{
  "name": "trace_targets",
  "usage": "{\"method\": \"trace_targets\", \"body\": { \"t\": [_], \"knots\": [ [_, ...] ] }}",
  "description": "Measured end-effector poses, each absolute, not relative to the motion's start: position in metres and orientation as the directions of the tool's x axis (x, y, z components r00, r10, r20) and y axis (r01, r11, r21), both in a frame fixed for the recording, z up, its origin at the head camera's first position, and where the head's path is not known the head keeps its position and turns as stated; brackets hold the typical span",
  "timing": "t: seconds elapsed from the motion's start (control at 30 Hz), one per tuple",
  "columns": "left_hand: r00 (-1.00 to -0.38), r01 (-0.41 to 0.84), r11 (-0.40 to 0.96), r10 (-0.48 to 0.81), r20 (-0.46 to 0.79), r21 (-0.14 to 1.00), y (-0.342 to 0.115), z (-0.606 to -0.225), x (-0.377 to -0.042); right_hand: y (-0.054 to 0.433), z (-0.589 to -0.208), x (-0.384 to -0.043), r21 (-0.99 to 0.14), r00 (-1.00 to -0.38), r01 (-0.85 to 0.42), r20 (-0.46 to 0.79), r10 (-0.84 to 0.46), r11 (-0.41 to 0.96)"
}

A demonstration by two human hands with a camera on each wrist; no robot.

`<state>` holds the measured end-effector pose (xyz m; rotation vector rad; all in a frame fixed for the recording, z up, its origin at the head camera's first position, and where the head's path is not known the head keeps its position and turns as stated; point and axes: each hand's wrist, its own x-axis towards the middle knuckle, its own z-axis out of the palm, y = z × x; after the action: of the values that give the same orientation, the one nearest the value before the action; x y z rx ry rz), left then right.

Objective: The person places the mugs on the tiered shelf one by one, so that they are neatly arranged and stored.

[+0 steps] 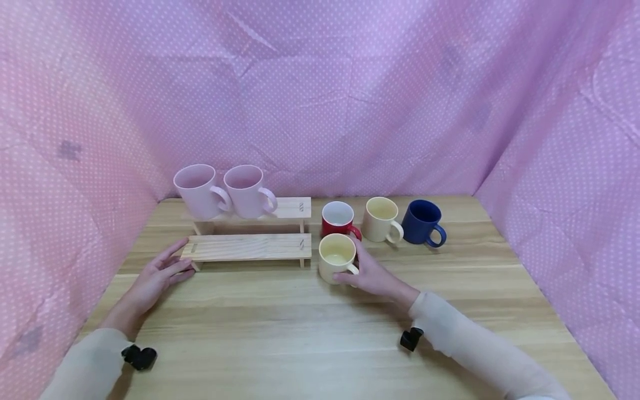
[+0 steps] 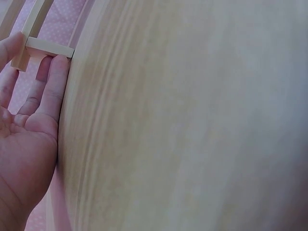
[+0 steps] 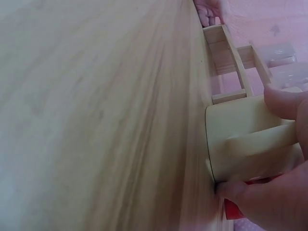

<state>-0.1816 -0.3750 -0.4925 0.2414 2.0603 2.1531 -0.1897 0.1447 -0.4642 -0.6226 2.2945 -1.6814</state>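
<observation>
My right hand [image 1: 372,275] grips a pale yellow mug [image 1: 331,270] around its handle side, thumb in front and fingers behind. Upright, the mug stands on the table just right of the lower step of a wooden rack [image 1: 250,247]. In the right wrist view, the mug's base [image 3: 210,144] meets the tabletop. My left hand [image 1: 152,283] touches the left end of that lower step with fairly straight fingers. The left wrist view shows its fingertips [image 2: 58,62] against the rack's leg [image 2: 50,47]. Two pink mugs, one left [image 1: 197,194] and one right [image 1: 245,194], sit on the upper step.
Behind the gripped mug stands a red mug [image 1: 330,226] with a white inside, partly hidden. To its right are another pale yellow mug [image 1: 375,226] and a dark blue mug [image 1: 416,228]. Pink dotted cloth [image 1: 320,111] hangs around the wooden table [image 1: 280,333].
</observation>
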Motion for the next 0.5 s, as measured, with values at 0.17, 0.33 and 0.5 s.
{"method": "trace_targets", "body": {
  "t": [0.17,0.33,0.5],
  "knots": [
    [-0.974,0.007,-0.05,0.225,0.018,0.999,-0.3752,-0.4931,-0.1805,0.1428,-0.4654,-0.1892,-0.933,-0.895,-0.212,0.066,-0.441,0.291],
    [-0.975,0.007,-0.049,0.221,0.018,0.999,-0.3758,-0.4928,-0.1795,0.1419,-0.462,-0.1875,-0.928,-0.894,-0.214,0.06,-0.444,0.305],
    [-0.974,0.007,-0.05,0.227,0.018,0.999,-0.3758,-0.4924,-0.181,0.1417,-0.4616,-0.1869,-0.934,-0.901,-0.2,0.057,-0.431,0.296]
  ]
}}
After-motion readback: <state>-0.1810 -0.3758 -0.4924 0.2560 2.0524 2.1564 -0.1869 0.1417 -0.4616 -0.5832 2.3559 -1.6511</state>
